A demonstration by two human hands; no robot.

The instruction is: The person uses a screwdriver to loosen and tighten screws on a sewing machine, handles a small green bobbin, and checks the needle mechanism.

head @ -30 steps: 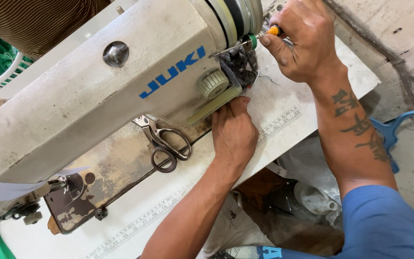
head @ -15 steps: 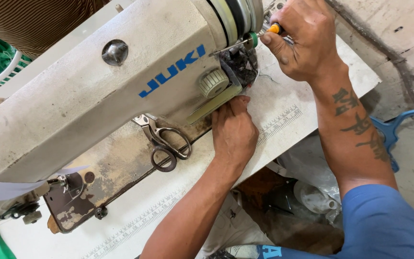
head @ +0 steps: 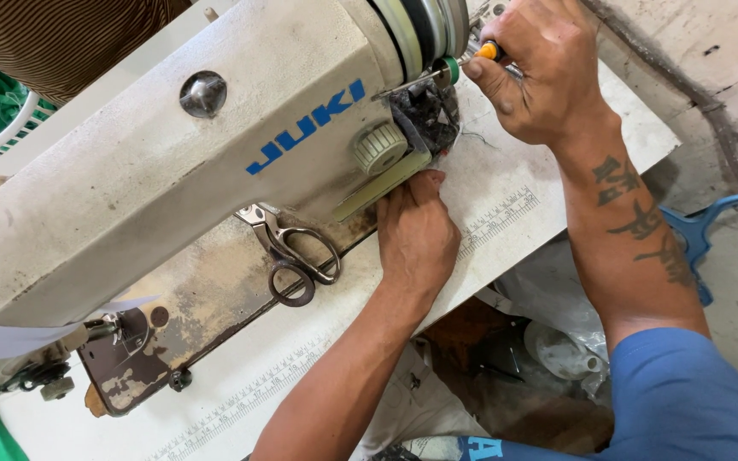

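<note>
A worn cream sewing machine (head: 172,162) lies across a white table (head: 506,213). My right hand (head: 540,72) is closed around a screwdriver with an orange and green handle (head: 471,60), its shaft pointing into the dark opening (head: 424,119) beside the handwheel. My left hand (head: 416,235) rests against the machine's base just below that opening, fingers curled under the edge; whether it holds anything is hidden. A ribbed cream dial (head: 379,148) sits left of the opening.
Metal scissors (head: 292,252) lie on the machine bed under the arm. A printed ruler strip (head: 497,224) runs along the table. The needle plate area (head: 121,358) is at lower left. A blue frame (head: 711,230) and plastic bags (head: 557,350) lie on the floor.
</note>
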